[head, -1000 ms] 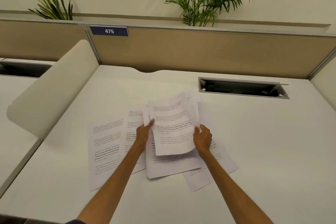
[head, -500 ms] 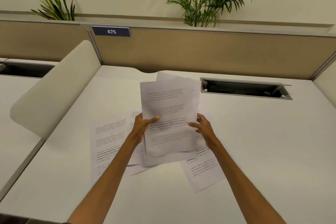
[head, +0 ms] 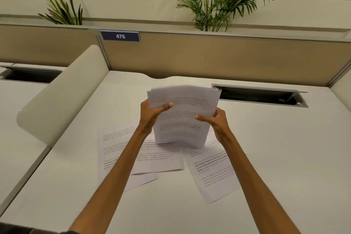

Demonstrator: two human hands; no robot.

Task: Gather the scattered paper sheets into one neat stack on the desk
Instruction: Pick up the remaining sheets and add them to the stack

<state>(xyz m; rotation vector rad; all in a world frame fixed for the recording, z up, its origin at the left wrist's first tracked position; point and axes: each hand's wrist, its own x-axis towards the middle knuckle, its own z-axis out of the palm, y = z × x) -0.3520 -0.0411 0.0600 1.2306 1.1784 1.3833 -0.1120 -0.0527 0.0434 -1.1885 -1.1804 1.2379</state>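
While you hold the gathered sheets (head: 182, 118) nearly upright above the desk (head: 284, 157), your left hand (head: 152, 114) clamps their left edge, thumb across the printed face and the other fingers hidden behind the paper. Your right hand (head: 214, 119) pinches the right edge lower down, thumb (head: 201, 118) on the front, remaining fingers curled behind. The top edges of the bundle are slightly fanned and blurred; its bottom edge sits at or just above the papers lying on the desk, and you cannot tell whether it touches them.

Three loose sheets lie flat beneath your forearms: a left sheet (head: 112, 150) partly under a middle sheet (head: 161, 159), and a right sheet (head: 214, 173) tilted, its near corner pointing toward you, just beside the middle one.

Behind the bundle, an open cable tray (head: 262, 97) is recessed in the desk at right. A tan partition (head: 209, 57) carries a blue tag (head: 120, 36) reading 475. A curved cream side divider (head: 62, 93) stands at left, and two palm plants (head: 220, 0) rise behind the partition.
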